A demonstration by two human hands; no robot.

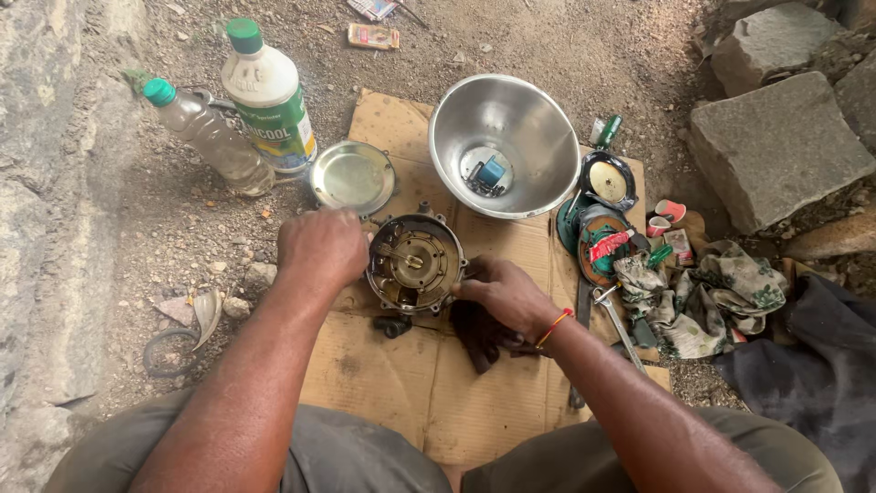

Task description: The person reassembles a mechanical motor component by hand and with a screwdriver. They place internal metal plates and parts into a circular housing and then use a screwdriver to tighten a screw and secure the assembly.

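Grit is the likeliest trouble: the round, greasy metal engine housing (415, 263), open side up with its brass-coloured inner parts showing, lies on a flattened brown cardboard sheet (392, 374) spread over dusty, stony ground, and any knock could tip dirt into it. The left hand (321, 246) is clenched at the housing's left rim, seemingly around a slim tool whose tip reaches inward; a slip there could gouge the inner plate. The right hand (502, 290) grips the housing's right edge, over a dark rag (479, 333) that lies just below it.

Small black loose parts (392, 325) lie just below the housing and could roll off the cardboard. Behind the housing stands a large shiny steel bowl (504, 146) holding little pieces, with a shallow round metal lid (352, 176) to the upper left. Farther left of the housing are a white plastic bottle with a green cap (270, 100) and a clear plastic bottle with a green cap (205, 137) lying tilted; judging by their closeness, a swung elbow could topple them. Right of the housing lie a black round cover (607, 180), a chrome spanner (616, 315) and a crumpled camouflage cloth (712, 292), crowding that side. Grey stone blocks (776, 146) sit well beyond.
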